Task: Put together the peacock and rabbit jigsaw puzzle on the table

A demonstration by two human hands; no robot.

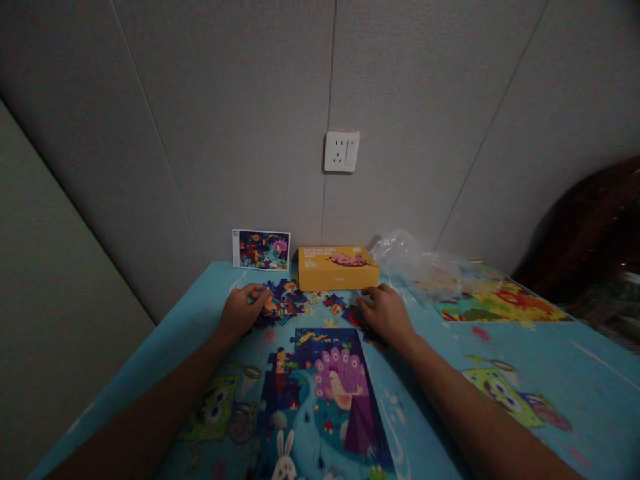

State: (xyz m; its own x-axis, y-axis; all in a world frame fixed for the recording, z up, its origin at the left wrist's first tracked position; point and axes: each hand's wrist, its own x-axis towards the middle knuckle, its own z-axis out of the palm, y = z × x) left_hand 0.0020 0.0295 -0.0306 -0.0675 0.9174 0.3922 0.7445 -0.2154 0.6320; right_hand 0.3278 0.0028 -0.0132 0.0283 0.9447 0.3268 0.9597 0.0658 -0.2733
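Observation:
My left hand (243, 310) is at the left side of a heap of loose puzzle pieces (291, 300), its thumb and fingers closed together at a puzzle piece. On the other side, my right hand (387, 312) has its fingers curled down over more loose pieces (354, 316); what is under the fingertips is hidden. Between my forearms lies a partly joined jigsaw puzzle (320, 400) with a purple peacock, a blue stream and a white rabbit. Its left and upper-left edges are uneven, with knobs and gaps showing.
Behind the pieces stands a yellow puzzle box (339, 277). A small reference picture (263, 250) leans on the wall at left. Clear plastic bags (425, 270) lie at right by an orange and yellow puzzle (505, 303). A blue cartoon tablecloth (435, 360) covers the table.

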